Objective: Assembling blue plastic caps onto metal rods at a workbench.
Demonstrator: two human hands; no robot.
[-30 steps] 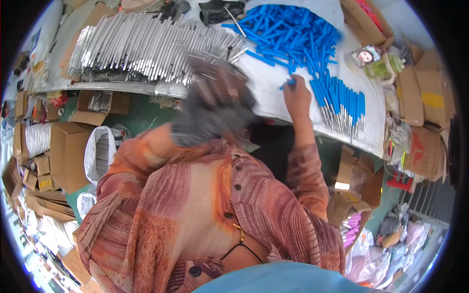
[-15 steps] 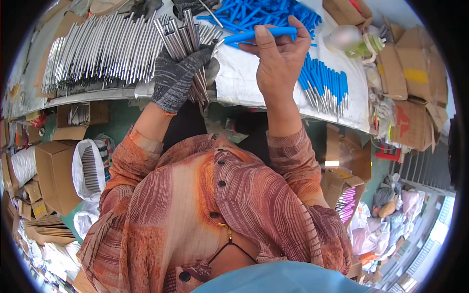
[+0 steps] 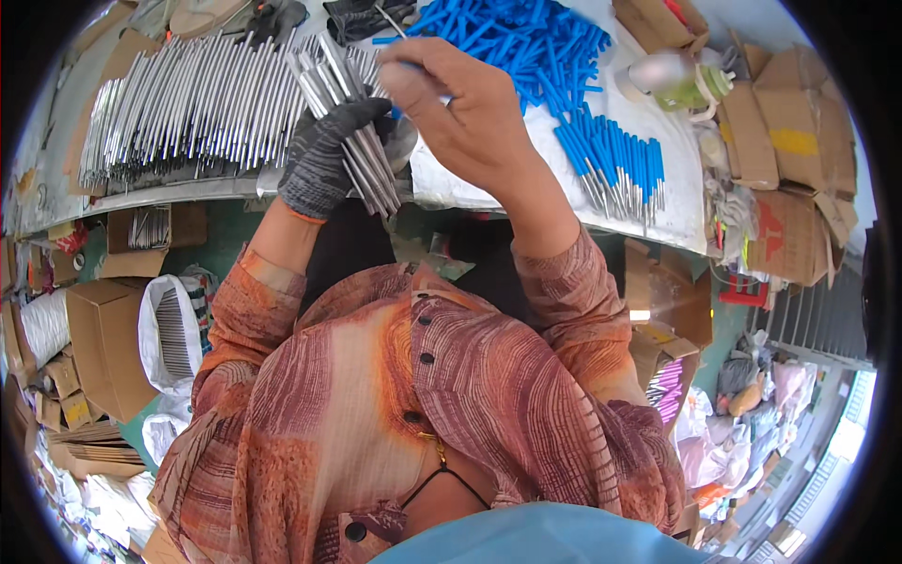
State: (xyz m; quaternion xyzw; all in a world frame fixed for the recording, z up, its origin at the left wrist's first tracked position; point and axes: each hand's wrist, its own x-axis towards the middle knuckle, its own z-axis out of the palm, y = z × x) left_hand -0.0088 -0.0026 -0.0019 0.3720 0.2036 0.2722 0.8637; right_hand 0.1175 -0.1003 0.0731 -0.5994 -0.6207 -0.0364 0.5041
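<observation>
My left hand (image 3: 324, 155), in a dark grey knitted glove, is closed round a bundle of shiny metal tubes (image 3: 368, 174) that slants above the table's front edge. My bare right hand (image 3: 479, 117) is close beside the bundle's upper part, fingers curled and thumb blurred. A small bit of blue tube (image 3: 396, 112) shows under the right hand, next to the gloved fingers; the rest is hidden. A wide row of metal tubes (image 3: 202, 103) lies left of the bundle. Beyond the right hand is a heap of loose blue tubes (image 3: 526, 38).
Metal rods with blue sleeves (image 3: 615, 164) lie in a group on the white-covered table (image 3: 446, 179). A green-and-clear bottle (image 3: 691, 85) and cardboard boxes (image 3: 785, 122) stand at the right. Below left are a carton (image 3: 108, 343) and a white sack of rods (image 3: 169, 329).
My right hand has swung left to the bundle and turned its back up, taking the blue tube along. The bundle in my left hand has shifted slightly left and tilted.
</observation>
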